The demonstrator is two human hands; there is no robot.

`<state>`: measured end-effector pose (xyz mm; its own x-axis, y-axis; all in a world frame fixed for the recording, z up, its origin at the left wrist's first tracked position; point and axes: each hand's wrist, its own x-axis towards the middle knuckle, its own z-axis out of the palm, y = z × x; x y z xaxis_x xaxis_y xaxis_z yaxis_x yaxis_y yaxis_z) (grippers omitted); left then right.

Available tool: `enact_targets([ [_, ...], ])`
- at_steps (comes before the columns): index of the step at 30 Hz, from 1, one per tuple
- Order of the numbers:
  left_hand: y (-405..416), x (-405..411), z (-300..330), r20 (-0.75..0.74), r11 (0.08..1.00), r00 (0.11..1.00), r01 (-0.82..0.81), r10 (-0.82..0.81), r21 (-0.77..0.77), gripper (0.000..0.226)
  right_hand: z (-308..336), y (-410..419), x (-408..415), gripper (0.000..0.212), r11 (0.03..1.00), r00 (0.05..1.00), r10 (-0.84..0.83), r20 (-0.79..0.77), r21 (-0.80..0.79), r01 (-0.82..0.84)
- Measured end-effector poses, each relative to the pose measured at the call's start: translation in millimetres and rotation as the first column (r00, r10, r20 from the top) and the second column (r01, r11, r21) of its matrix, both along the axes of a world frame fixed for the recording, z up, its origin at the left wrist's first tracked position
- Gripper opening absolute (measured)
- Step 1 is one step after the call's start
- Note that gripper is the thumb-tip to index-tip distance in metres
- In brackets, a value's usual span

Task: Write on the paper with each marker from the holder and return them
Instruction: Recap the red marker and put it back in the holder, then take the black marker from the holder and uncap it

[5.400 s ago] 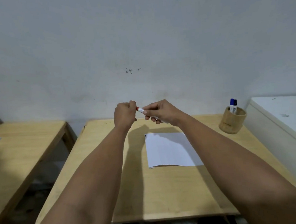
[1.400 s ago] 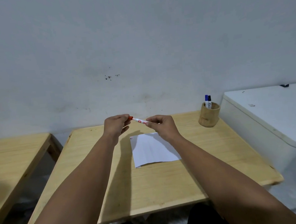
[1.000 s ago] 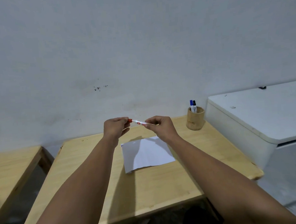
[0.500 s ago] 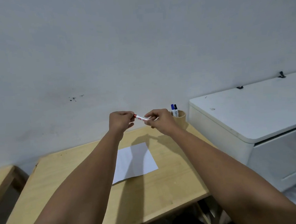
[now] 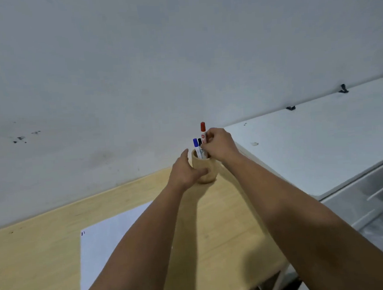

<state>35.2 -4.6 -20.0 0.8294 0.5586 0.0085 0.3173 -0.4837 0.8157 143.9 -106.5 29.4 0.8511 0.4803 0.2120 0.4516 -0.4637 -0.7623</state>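
A round wooden holder [image 5: 207,174] stands at the far right of the wooden table [image 5: 35,257]. My left hand [image 5: 184,171] wraps around the holder's left side. My right hand [image 5: 220,146] pinches the red-capped marker [image 5: 203,135], held upright with its lower end inside the holder's mouth. A blue-capped marker [image 5: 195,144] and a black-capped marker [image 5: 199,142] stand in the holder beside it. The white paper [image 5: 107,246] lies flat on the table, partly hidden by my left forearm, with small marks at its far left corner.
A white cabinet [image 5: 322,149] stands right beside the table, its top level with the holder. A plain wall [image 5: 158,68] runs directly behind both. The table's near right corner ends just under my right forearm.
Both hands moved from holding the capped red marker over the paper to the holder. My left hand let go of the marker and took the holder; my right stood the marker up in it.
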Motion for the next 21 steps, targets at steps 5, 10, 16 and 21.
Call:
enact_targets([
  [5,-4.9,19.2,-23.0,0.125,0.998,0.992,-0.021,0.028,-0.062,0.088,-16.1,12.3,10.5,0.044,0.999,0.994,0.046,-0.102,-0.012,-0.047],
  [10,-2.1,22.4,-31.3,0.159,0.997,0.985,-0.052,0.061,-0.059,0.071,-12.9,17.9,20.5,0.02,1.0,0.997,0.002,-0.073,-0.014,-0.003],
  [16,1.5,20.1,-27.2,0.141,0.998,0.989,-0.029,0.035,-0.047,0.068,-19.1,19.7,20.8,0.046,0.998,0.994,0.006,-0.107,-0.055,-0.012],
  [21,0.4,19.1,-26.7,0.119,0.998,0.992,-0.026,0.033,-0.053,0.069,-20.3,24.6,22.2,0.018,0.995,0.996,-0.012,-0.083,-0.103,0.003],
])
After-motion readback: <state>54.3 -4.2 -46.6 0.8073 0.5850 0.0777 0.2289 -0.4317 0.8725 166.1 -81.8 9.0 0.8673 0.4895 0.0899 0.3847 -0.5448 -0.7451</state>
